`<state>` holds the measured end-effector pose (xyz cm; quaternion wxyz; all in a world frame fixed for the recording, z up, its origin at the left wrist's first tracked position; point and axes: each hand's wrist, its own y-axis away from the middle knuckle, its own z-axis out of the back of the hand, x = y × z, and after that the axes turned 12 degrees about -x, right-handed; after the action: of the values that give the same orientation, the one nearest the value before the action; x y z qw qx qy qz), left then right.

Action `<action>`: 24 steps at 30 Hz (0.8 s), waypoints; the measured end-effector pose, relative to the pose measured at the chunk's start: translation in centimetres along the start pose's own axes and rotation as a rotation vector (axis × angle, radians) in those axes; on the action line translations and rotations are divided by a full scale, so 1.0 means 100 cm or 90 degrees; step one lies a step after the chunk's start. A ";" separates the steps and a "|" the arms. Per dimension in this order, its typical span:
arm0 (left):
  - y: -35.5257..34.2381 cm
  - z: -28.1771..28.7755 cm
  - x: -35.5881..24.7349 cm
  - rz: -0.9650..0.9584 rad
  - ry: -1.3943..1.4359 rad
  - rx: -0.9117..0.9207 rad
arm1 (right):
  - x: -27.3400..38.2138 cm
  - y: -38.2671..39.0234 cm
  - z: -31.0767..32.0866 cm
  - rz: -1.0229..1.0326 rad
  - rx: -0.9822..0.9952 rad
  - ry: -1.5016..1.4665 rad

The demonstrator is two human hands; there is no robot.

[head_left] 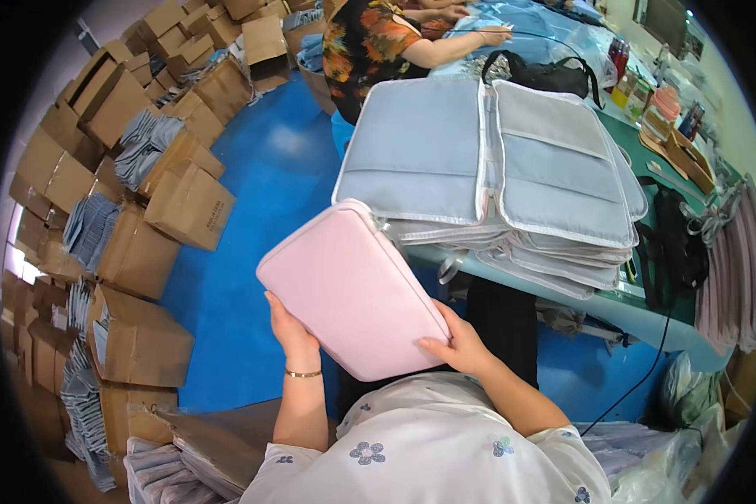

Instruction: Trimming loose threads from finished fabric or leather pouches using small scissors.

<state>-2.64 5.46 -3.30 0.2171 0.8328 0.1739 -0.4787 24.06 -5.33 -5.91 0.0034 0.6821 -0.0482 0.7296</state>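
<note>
"White shirt (386, 445) nearest us, and just beyond it the pink case (353, 290). How is it held?"

"Between two hands, in front of the body, tilted. The left hand (292, 329) supports the lower left side, most of its fingers hidden underneath. The right hand (464, 343) pinches the lower right edge, thumb on the face."

"Is that a good hold?"

"I'd say so. Keep the thumb light so the padding doesn't dent, and carry the weight from below. Both hands sit toward the near end, so the far end could dip; sliding the left palm farther under would steady it."

"What's around it?"

"Beyond its far right side, a pile of grey covers (420, 143) on the table (626, 151); I can't tell whether they touch. Farther left, across the blue floor (248, 160), cardboard boxes (191, 206)."
</note>
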 end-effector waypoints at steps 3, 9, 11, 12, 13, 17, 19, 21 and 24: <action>0.002 0.001 0.010 0.010 -0.008 0.008 | -0.007 0.008 0.004 0.004 -0.026 0.003; 0.011 -0.006 0.014 0.030 -0.009 0.008 | -0.014 0.020 0.014 -0.024 -0.070 -0.038; 0.013 -0.012 0.015 0.027 0.003 0.015 | -0.022 0.019 0.017 -0.015 -0.079 -0.079; 0.015 -0.013 0.015 0.026 0.013 0.022 | -0.024 0.021 0.018 -0.009 -0.089 -0.120; 0.019 -0.016 0.012 0.039 0.006 0.019 | -0.023 0.023 0.023 0.000 -0.098 -0.086; 0.025 -0.019 0.004 0.060 -0.003 -0.014 | -0.024 0.021 0.028 -0.020 -0.113 -0.172; 0.025 -0.021 0.003 0.063 0.000 -0.006 | -0.028 0.021 0.029 -0.002 -0.110 -0.175; 0.026 -0.023 0.003 0.070 0.008 -0.010 | -0.029 0.022 0.031 -0.023 -0.123 -0.208; 0.031 -0.024 -0.007 0.102 0.051 0.005 | -0.025 0.022 0.033 -0.040 -0.124 -0.230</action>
<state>0.30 4.09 -1.02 0.2442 0.8635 0.1133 -0.4265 27.40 -7.61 -8.36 0.0835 0.7996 -0.0971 0.5867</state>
